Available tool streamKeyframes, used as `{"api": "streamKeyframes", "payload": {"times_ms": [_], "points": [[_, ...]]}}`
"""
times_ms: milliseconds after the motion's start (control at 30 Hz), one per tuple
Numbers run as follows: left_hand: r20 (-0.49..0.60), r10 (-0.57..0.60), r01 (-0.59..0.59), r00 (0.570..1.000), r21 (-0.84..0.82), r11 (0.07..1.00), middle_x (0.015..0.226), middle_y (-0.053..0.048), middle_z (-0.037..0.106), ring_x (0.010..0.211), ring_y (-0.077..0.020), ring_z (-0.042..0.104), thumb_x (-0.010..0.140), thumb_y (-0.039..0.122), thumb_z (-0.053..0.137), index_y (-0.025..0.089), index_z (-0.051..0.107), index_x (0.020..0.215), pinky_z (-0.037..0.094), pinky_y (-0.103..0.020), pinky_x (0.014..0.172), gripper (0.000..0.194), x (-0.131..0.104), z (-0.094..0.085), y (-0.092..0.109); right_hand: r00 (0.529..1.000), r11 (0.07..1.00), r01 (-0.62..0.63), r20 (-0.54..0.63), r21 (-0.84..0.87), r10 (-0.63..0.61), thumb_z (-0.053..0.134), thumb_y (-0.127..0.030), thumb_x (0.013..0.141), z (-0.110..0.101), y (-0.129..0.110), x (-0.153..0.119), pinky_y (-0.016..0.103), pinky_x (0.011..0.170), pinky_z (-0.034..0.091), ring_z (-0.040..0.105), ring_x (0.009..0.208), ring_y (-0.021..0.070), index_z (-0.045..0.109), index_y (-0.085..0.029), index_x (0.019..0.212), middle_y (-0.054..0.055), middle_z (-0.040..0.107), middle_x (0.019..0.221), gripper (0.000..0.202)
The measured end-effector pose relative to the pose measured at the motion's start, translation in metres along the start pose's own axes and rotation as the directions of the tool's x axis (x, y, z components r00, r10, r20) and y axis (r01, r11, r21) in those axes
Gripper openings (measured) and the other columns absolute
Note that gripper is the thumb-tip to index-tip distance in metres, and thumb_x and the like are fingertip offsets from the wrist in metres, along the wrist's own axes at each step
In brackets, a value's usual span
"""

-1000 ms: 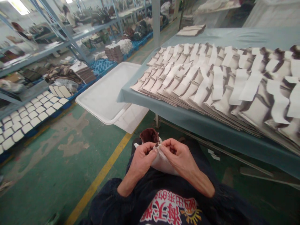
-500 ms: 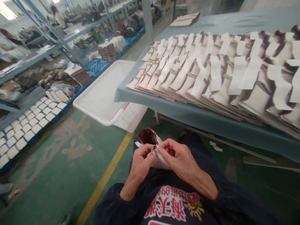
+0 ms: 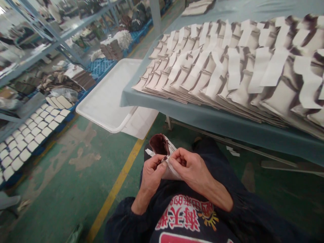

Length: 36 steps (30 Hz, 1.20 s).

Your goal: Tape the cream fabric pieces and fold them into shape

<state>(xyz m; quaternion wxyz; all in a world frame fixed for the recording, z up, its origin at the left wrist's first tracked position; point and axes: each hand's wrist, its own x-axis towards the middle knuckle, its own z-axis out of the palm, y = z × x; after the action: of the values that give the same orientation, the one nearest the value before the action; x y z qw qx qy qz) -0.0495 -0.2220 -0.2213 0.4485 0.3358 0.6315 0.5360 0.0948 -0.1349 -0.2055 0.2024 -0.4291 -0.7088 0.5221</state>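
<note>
A pale fabric piece with a dark brown inner side (image 3: 158, 144) rests on my lap. My left hand (image 3: 152, 173) pinches its edge between thumb and fingertips. Close beside it, my right hand (image 3: 193, 170) is closed on the same edge, fingertips nearly touching those of the left. A small white strip (image 3: 150, 152) sticks out at the piece's left side. The exact spot under my fingertips is partly hidden. I wear a dark apron (image 3: 187, 219) with red and white lettering.
Ahead to the right, a table with a blue-green cover (image 3: 141, 101) bears rows of stacked pale and brown pieces (image 3: 182, 76) with white strips on top. A white tub (image 3: 101, 104) stands left of it. Pallets and a shelf frame (image 3: 48, 45) line the left, with many pale pads (image 3: 37, 126).
The view has shifted slightly, so the table and stacks appear a little higher. Both hands keep their pinch on the fabric edge, with hardly any movement.
</note>
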Motion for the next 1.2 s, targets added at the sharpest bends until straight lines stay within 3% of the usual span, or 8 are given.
{"api": "streamKeyframes", "payload": {"times_ms": [533,1000,1200], "points": [[-0.017,0.001,0.001,1.0,0.13,0.991,0.073,-0.002,0.071,0.066,-0.0159,0.058,0.083,0.025,0.06,0.014,0.075,0.086,0.043,-0.024,0.062,0.019,-0.006,0.011,0.008,0.989,0.974,-0.138,0.07,0.18,0.127,0.06,-0.031,0.083,0.004,0.016,0.006,0.024,0.053,0.037,0.054,0.056,0.0127,0.059,-0.022,0.082,-0.005,0.06,0.061,0.009],[0.026,-0.068,0.068,0.997,0.014,0.998,0.072,-0.003,0.072,0.064,-0.0163,0.058,0.074,0.026,0.061,0.012,0.077,0.09,0.043,-0.025,0.061,0.027,-0.007,0.007,0.009,0.995,0.959,-0.09,0.064,0.269,0.075,0.056,-0.038,0.09,0.012,0.022,-0.001,0.024,0.053,0.037,0.051,0.058,0.0129,0.057,-0.023,0.082,-0.005,0.058,0.063,0.016],[0.053,-0.081,0.081,0.995,-0.002,0.997,0.076,-0.004,0.072,0.066,-0.0154,0.058,0.079,0.03,0.066,0.012,0.077,0.091,0.044,-0.024,0.062,0.024,-0.006,0.005,0.005,0.993,0.931,-0.11,0.086,0.349,0.085,0.059,-0.041,0.088,0.015,0.026,0.002,0.025,0.055,0.038,0.051,0.059,0.0132,0.056,-0.022,0.082,-0.004,0.057,0.065,0.02]]}}
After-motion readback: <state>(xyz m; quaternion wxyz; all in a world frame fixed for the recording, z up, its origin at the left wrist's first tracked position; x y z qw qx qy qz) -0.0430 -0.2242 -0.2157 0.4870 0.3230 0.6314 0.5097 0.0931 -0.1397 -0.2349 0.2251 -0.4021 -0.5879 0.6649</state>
